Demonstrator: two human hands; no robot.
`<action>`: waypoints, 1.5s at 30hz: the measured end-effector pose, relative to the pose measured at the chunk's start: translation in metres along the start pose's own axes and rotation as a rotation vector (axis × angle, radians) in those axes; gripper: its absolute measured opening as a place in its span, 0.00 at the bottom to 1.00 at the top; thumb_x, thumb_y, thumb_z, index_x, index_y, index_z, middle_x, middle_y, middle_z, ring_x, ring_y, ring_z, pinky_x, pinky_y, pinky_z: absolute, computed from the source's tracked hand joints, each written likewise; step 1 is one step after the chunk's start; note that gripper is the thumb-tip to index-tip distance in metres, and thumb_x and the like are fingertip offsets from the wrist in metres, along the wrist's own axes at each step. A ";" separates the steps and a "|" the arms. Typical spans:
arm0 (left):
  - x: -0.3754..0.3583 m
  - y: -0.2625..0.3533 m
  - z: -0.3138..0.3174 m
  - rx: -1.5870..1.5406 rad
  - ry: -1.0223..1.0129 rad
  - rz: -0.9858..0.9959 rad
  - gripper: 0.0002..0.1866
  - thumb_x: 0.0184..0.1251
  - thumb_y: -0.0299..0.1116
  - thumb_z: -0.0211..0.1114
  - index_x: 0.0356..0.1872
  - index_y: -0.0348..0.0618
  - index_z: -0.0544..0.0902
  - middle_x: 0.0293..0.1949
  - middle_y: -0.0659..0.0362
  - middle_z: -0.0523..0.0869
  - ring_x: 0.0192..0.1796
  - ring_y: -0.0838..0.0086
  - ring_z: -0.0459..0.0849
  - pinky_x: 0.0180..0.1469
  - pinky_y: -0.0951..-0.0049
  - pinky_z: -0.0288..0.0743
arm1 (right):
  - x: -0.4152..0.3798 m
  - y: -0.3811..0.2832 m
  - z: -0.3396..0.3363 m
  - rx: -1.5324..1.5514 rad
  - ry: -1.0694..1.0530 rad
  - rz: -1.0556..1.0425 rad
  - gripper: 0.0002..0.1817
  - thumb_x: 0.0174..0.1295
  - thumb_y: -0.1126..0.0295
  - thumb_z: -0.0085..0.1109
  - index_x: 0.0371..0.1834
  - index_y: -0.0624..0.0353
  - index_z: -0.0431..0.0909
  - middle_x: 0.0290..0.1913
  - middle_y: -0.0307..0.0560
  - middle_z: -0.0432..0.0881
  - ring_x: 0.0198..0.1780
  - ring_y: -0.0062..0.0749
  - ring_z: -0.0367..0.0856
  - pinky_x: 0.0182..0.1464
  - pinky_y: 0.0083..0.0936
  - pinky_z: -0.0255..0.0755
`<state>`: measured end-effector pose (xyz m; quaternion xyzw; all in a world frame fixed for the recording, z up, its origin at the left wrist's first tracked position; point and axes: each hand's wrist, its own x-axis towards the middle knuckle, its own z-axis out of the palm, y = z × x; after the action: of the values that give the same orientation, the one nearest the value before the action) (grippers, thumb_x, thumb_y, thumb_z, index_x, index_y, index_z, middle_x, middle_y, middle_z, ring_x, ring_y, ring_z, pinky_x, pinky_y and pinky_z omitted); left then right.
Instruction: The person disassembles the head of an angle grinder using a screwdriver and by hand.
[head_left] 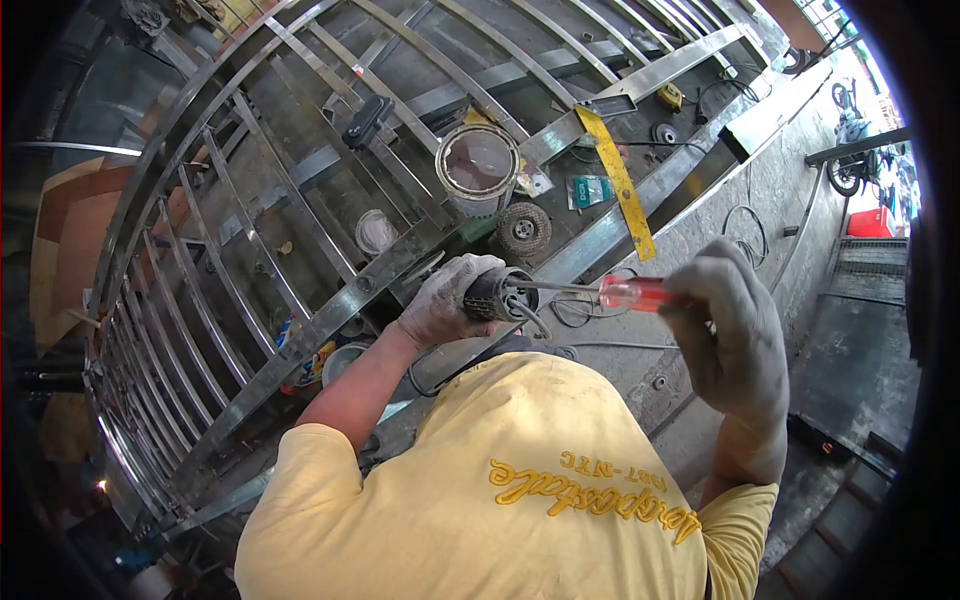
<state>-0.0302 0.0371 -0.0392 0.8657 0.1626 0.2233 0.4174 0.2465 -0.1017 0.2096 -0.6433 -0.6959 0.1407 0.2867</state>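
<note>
My left hand [450, 300], in a grey dirty glove, is wrapped round a dark cylindrical tool body [500, 293] with its open end facing right and wires showing inside. My right hand [728, 325], also gloved, grips the red transparent handle of a screwdriver [632, 293]. The metal shaft points left and its tip reaches the open end of the tool body; the exact contact point is too small to tell. A grey cable loops out of that end. Just above the tool body lies a round abrasive disc [523, 229].
A large curved metal frame [330, 322] of bars spans the left and top. On it or near it are an open paint can [478, 165], a yellow square ruler [618, 185], a teal packet [590, 191] and a black object [368, 122]. A motorcycle [850, 150] stands at the far right.
</note>
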 end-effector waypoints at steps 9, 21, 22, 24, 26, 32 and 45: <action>0.002 0.000 0.001 -0.046 0.038 0.020 0.50 0.44 0.45 0.90 0.70 0.41 0.73 0.59 0.48 0.82 0.60 0.48 0.83 0.65 0.54 0.79 | -0.005 -0.003 0.003 0.029 0.040 -0.047 0.13 0.66 0.66 0.73 0.46 0.59 0.81 0.37 0.49 0.85 0.31 0.48 0.85 0.34 0.38 0.77; 0.001 0.003 0.000 -0.050 0.040 -0.013 0.45 0.45 0.41 0.88 0.67 0.45 0.75 0.60 0.51 0.83 0.63 0.51 0.83 0.67 0.55 0.79 | 0.002 0.008 -0.005 0.076 -0.072 -0.073 0.16 0.58 0.75 0.76 0.47 0.61 0.81 0.40 0.50 0.82 0.42 0.47 0.84 0.43 0.36 0.78; 0.002 0.003 -0.001 -0.036 0.037 0.000 0.46 0.45 0.40 0.89 0.68 0.43 0.75 0.60 0.50 0.83 0.62 0.50 0.83 0.66 0.55 0.79 | -0.002 0.013 -0.003 0.044 -0.060 -0.014 0.19 0.57 0.74 0.77 0.50 0.61 0.81 0.39 0.49 0.82 0.41 0.46 0.85 0.44 0.35 0.79; 0.002 0.004 -0.002 -0.010 0.030 0.023 0.48 0.44 0.40 0.90 0.69 0.40 0.74 0.59 0.48 0.82 0.60 0.50 0.84 0.64 0.55 0.79 | -0.005 0.007 -0.008 0.079 -0.150 0.086 0.19 0.57 0.75 0.77 0.50 0.61 0.81 0.39 0.50 0.82 0.42 0.46 0.85 0.45 0.36 0.79; 0.002 0.006 -0.001 -0.007 0.037 0.023 0.48 0.43 0.39 0.90 0.69 0.40 0.74 0.59 0.48 0.82 0.60 0.50 0.84 0.64 0.55 0.79 | -0.003 0.001 -0.009 0.112 -0.132 0.091 0.18 0.58 0.75 0.77 0.50 0.61 0.81 0.39 0.50 0.82 0.41 0.46 0.85 0.45 0.36 0.79; 0.002 0.007 -0.002 -0.018 0.034 0.015 0.48 0.43 0.38 0.89 0.68 0.42 0.74 0.58 0.49 0.82 0.59 0.49 0.83 0.64 0.55 0.79 | -0.001 0.007 -0.001 0.150 -0.024 -0.109 0.14 0.63 0.73 0.74 0.48 0.59 0.81 0.37 0.51 0.82 0.35 0.47 0.84 0.40 0.37 0.79; -0.011 -0.001 0.000 0.048 0.101 0.073 0.46 0.47 0.47 0.88 0.66 0.39 0.76 0.57 0.48 0.84 0.57 0.50 0.85 0.62 0.55 0.81 | -0.003 0.007 0.005 0.213 -0.059 0.012 0.15 0.60 0.76 0.74 0.47 0.63 0.79 0.42 0.54 0.82 0.43 0.50 0.85 0.45 0.35 0.80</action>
<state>-0.0392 0.0322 -0.0428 0.8685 0.1569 0.2779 0.3793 0.2490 -0.1032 0.2010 -0.6089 -0.6811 0.2347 0.3319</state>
